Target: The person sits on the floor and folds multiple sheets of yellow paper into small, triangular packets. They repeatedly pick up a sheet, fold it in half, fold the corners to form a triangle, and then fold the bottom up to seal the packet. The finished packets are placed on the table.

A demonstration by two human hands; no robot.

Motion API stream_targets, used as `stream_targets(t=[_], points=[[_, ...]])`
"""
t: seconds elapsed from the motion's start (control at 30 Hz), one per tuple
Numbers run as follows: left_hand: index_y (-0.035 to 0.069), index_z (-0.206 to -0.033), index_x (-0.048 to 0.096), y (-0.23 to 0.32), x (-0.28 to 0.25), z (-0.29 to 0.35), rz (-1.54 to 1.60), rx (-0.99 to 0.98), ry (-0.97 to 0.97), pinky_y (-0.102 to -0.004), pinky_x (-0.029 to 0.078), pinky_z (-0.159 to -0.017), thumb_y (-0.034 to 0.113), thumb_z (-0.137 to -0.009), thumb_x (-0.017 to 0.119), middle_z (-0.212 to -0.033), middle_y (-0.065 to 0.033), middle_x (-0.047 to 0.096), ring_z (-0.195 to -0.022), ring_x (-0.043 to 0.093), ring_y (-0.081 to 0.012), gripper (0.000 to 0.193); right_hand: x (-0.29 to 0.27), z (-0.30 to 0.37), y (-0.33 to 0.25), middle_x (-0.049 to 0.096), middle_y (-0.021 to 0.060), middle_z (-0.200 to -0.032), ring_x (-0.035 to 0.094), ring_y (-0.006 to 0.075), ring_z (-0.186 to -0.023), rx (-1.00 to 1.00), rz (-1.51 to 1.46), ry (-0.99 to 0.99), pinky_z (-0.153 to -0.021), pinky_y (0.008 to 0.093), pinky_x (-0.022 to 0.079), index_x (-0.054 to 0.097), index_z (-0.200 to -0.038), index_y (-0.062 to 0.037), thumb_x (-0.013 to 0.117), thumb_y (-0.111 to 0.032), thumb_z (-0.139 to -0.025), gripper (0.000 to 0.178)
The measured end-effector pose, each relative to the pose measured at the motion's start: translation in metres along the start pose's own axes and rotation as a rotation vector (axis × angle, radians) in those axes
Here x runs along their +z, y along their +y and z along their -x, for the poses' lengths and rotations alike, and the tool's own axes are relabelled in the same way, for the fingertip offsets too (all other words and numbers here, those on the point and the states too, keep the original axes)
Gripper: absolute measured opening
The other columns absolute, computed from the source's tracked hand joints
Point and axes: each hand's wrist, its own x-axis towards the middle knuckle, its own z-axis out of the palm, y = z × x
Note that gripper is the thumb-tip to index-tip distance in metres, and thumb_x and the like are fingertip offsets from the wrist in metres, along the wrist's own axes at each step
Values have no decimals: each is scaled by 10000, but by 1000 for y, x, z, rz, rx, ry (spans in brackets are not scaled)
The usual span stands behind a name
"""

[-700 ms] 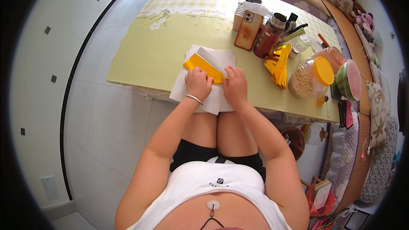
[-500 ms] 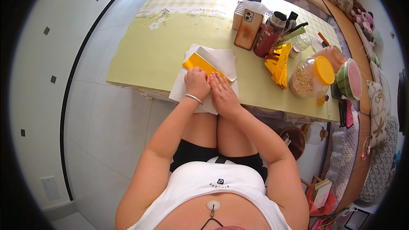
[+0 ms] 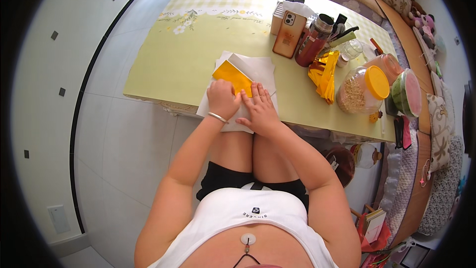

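A shiny gold sheet of paper (image 3: 232, 75) lies slanted on several loose white sheets (image 3: 265, 71) at the table's near edge. My left hand (image 3: 222, 100) is closed at the gold sheet's lower left edge, fingers curled on it; their tips are partly hidden. Beside it, my right hand (image 3: 260, 110) rests open and flat, its fingers apart and their tips on the lower right part of the gold sheet and the white paper. The right thumb points toward the left wrist, which wears a silver bangle (image 3: 218, 117).
Right of the papers stand a phone (image 3: 289, 34), a dark red flask (image 3: 314, 42), folded gold strips (image 3: 325, 78), a yellow-lidded jar (image 3: 354, 91) and a cut watermelon (image 3: 406, 93). The table (image 3: 163, 64) has a pale green cover. Below its right side is a brown bin (image 3: 342, 164).
More of the gold sheet shows now, as a wider flat piece. My left hand has shifted left and toward me. The fingers of my right hand have spread, its thumb now apart.
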Motion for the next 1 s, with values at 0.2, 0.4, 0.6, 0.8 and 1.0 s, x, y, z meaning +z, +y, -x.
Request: stream_targets(t=[0.2,0.4,0.6,0.8,1.0], points=[[25,-1177,645,-44,-61,2,57,522,22,-457,447,-1034,95,-721,711,-1244,-158,639,-1195,577,-353,467,-30,0,28,296,237,-1616,190,443,-1520,-231,-93,-135,-1228,538,186,534,-1463,-304,745,-475,-842,678],[6,-1263,630,-48,-67,15,17,680,-178,-466,444,-1100,87,-759,675,-1357,-188,605,-1281,559,-367,512,-53,-19,66,614,114,-1394,415,383,-1427,-298,-286,-90,-1168,495,347,778,-1073,-186,719,-220,-876,209],[5,-1202,655,-51,-57,28,87,634,-121,-440,493,-1024,56,-746,665,-1287,-172,641,-1216,596,-360,459,-30,-19,11,676,148,-1087,634,398,-1126,-145,-200,135,-918,410,553,629,-889,-31,667,-98,-831,97],[99,-1122,716,-56,-51,13,-14,696,-25,-413,486,-993,45,-783,678,-1265,-112,668,-1206,611,-296,345,-9,-14,-10,659,169,-1243,586,424,-1230,-42,-98,254,-1010,459,503,694,-963,-105,737,-154,-822,155],[161,-1014,754,-59,-63,3,-46,803,16,-420,454,-1023,125,-833,719,-1202,-55,707,-1191,619,-247,188,1,-7,-11,645,209,-1273,543,487,-1261,-114,-78,342,-1069,550,437,750,-991,-160,760,-214,-811,188]])
